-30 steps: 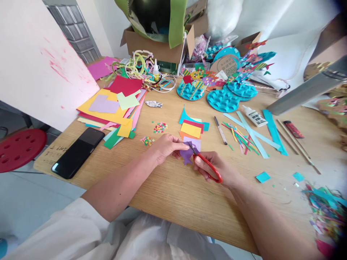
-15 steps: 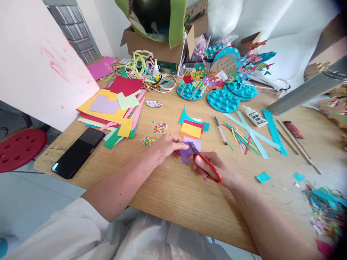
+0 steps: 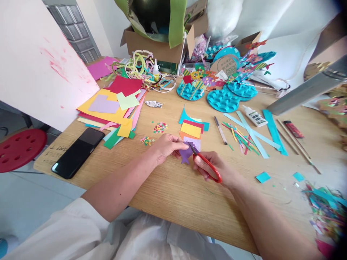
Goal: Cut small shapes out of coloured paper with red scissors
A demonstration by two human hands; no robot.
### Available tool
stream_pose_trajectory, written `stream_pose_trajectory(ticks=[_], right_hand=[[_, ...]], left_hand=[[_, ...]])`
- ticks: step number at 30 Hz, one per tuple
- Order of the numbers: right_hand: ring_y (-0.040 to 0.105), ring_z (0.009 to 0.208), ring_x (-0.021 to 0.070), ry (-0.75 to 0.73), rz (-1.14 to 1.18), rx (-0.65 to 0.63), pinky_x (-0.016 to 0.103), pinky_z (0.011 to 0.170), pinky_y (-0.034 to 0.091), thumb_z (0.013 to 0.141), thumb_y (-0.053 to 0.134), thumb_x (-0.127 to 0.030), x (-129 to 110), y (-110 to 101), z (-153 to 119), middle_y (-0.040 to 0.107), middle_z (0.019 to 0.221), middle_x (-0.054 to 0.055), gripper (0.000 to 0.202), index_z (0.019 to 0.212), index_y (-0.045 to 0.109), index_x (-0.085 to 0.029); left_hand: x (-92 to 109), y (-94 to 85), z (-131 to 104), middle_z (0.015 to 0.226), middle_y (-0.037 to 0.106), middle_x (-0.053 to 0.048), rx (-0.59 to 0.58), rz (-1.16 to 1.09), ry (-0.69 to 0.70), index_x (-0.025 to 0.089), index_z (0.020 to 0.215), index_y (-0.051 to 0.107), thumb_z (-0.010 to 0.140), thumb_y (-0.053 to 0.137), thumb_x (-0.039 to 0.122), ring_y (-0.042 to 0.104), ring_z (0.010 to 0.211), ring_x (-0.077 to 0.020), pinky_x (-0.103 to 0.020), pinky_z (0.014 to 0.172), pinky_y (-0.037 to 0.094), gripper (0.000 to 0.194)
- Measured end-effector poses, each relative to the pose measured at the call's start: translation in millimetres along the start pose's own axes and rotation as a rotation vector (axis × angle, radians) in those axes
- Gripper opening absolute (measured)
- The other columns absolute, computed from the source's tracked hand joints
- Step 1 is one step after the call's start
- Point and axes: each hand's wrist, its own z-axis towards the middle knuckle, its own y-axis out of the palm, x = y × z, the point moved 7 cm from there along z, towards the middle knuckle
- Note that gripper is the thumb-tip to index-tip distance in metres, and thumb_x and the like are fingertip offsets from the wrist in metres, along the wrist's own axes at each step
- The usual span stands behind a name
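Observation:
Between thumb and fingers my left hand (image 3: 170,147) pinches a dark purple piece of paper (image 3: 185,154) with a tail-like notch at its lower end. My right hand (image 3: 213,167) is closed round the red handles of the scissors (image 3: 217,174), whose blades lie against the paper's upper right part. Just beyond are a light purple piece (image 3: 197,143), a yellow piece (image 3: 191,129) and a teal offcut (image 3: 184,115). Small piles of coloured paper dots (image 3: 160,127) lie left of these pieces.
A phone (image 3: 78,153) and stacked coloured paper (image 3: 108,112) are at the left. A pen (image 3: 220,130), paper strips (image 3: 253,134), a glue bottle (image 3: 255,116) and sticks (image 3: 298,144) lie right. Blue crafts (image 3: 223,100) stand behind; scraps (image 3: 325,209) fill the right edge.

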Motion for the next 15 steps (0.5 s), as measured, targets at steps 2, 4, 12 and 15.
stream_pose_trajectory(ticks=[2,4,12,15], right_hand=[[0.039,0.036,0.0076,0.002,0.001,0.004,0.021,0.038,0.026,0.074,0.063,-0.071,-0.2,-0.1,0.0,0.044,0.043,-0.005,0.055,0.063,0.050,-0.018],[0.038,0.036,0.0075,0.000,0.009,0.005,0.021,0.037,0.025,0.074,0.063,-0.070,-0.1,0.1,0.4,0.044,0.042,-0.005,0.055,0.062,0.048,-0.018],[0.038,0.037,0.0075,-0.011,0.010,0.004,0.021,0.038,0.024,0.076,0.063,-0.068,1.9,0.1,1.2,0.045,0.042,-0.005,0.053,0.062,0.048,-0.019],[0.040,0.037,0.0080,-0.015,0.014,-0.004,0.022,0.039,0.025,0.076,0.063,-0.068,2.4,0.3,1.2,0.046,0.043,-0.004,0.053,0.063,0.048,-0.019]], left_hand=[[0.0,0.2,0.0,0.062,0.066,-0.003,-0.001,-0.005,-0.002,0.011,0.068,0.067,0.063,0.073,0.023,0.056,0.050,-0.0083,-0.022,0.052,0.044,0.015],[0.0,0.6,0.1,0.063,0.066,-0.004,-0.003,-0.011,-0.004,0.010,0.068,0.067,0.063,0.073,0.024,0.056,0.050,-0.0087,-0.023,0.052,0.045,0.015],[-0.8,0.4,1.0,0.063,0.066,-0.004,-0.011,-0.014,0.005,0.011,0.067,0.067,0.062,0.074,0.026,0.056,0.051,-0.0094,-0.024,0.054,0.046,0.018],[-2.3,0.0,1.3,0.066,0.067,-0.005,-0.008,-0.005,-0.005,0.011,0.069,0.068,0.062,0.074,0.026,0.057,0.053,-0.0097,-0.025,0.055,0.046,0.017]])
